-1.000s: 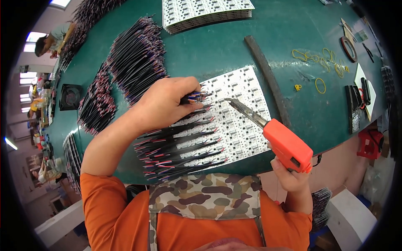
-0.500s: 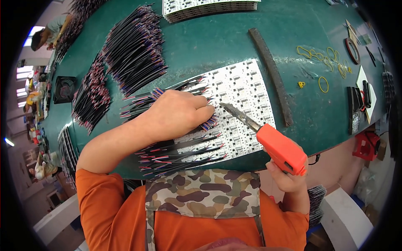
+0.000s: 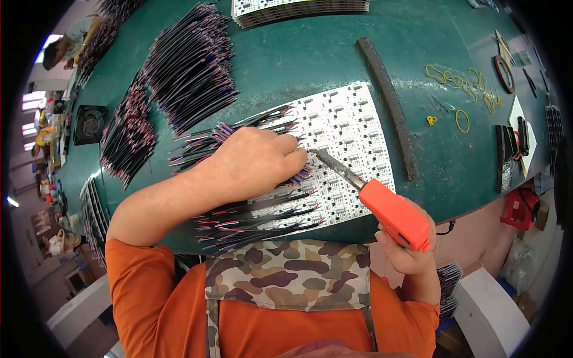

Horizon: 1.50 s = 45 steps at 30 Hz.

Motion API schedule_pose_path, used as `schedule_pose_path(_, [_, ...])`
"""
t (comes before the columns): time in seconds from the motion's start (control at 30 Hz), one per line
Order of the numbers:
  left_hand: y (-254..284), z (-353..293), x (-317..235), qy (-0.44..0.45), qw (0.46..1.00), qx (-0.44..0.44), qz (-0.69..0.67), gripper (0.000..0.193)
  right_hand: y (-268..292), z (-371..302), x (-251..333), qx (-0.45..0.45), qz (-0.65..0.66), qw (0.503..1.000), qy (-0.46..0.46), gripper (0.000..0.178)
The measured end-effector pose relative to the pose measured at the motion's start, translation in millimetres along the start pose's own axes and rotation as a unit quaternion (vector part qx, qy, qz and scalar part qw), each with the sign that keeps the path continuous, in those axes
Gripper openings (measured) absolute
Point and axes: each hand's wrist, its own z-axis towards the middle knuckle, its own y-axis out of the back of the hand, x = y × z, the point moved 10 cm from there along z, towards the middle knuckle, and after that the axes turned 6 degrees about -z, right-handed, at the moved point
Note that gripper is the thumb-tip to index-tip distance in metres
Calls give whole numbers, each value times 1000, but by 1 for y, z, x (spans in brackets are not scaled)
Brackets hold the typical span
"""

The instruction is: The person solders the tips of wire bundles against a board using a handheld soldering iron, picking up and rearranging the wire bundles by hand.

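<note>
My left hand point(image 3: 256, 158) is closed over the white circuit board sheet point(image 3: 349, 131), its fingers pinched around thin black cables with coloured wire ends point(image 3: 302, 175); the exact grip is hidden beneath the hand. In my right hand point(image 3: 401, 255) is a red-handled soldering iron point(image 3: 394, 215), gripped from below. Its dark metal tip points left and reaches the board right beside my left fingertips; whether it touches a wire cannot be made out. More cables point(image 3: 271, 224) lie across the sheet's left part, their ends in rows on the board.
Piles of black cables point(image 3: 191, 68) lie on the green table at left. A stack of board sheets point(image 3: 301, 13) stands at the far edge. Right of the sheet are a dark bar point(image 3: 389, 107), yellow rubber bands point(image 3: 462, 120) and a tape roll point(image 3: 503, 74). A person point(image 3: 71, 45) is at far left.
The soldering iron has shifted slightly left, bringing its tip closer to my left fingertips. My left hand stays nearly in place, still pinching the cables.
</note>
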Motion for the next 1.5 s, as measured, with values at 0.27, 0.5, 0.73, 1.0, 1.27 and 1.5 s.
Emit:
schedule_pose_path(0.27, [-5, 4, -1, 18, 998, 51, 16, 25, 1, 3, 4, -1, -14, 1000, 9, 55])
schedule_pose_path(0.5, [-6, 5, -2, 21, 997, 65, 22, 24, 9, -2, 5, -14, -26, 999, 18, 54])
schedule_pose_path(0.73, [-6, 3, 3, 8, 998, 45, -44, 26, 6, -5, -1, 2, 2, 1000, -21, 57])
schedule_pose_path(1.0, [-7, 5, -2, 6, 998, 64, -21, 26, 1, -4, -3, 2, 44, 999, -15, 53])
schedule_pose_path(1.27, [-8, 8, -8, 3, 997, 82, 14, 14, 1, -3, 3, -9, 15, 1000, -15, 50])
schedule_pose_path(1.5, [-7, 11, -12, 7, 995, 100, 32, 12, 4, 0, 6, 5, 27, 999, -40, 50])
